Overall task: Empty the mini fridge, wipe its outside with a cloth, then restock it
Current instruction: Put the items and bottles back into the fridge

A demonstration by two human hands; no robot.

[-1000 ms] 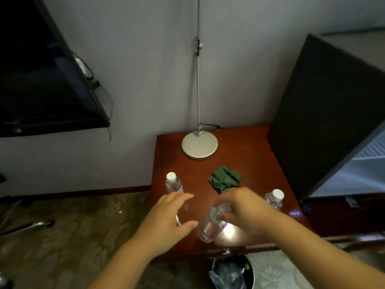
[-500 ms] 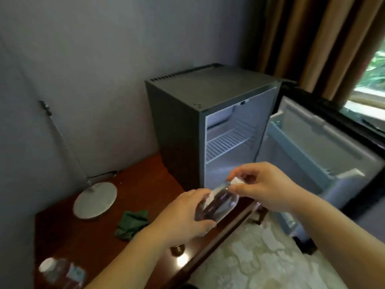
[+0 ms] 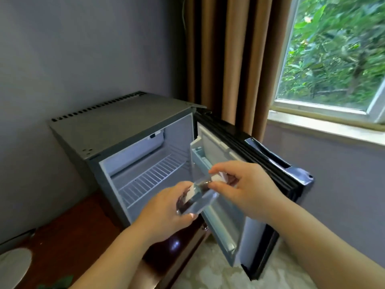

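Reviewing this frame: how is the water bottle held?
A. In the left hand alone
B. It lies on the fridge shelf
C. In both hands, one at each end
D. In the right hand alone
C: the left hand grips the lower end of the bottle and the right hand pinches its cap end, in front of the open fridge.

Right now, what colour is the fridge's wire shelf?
White. The wire shelf shows best in the head view.
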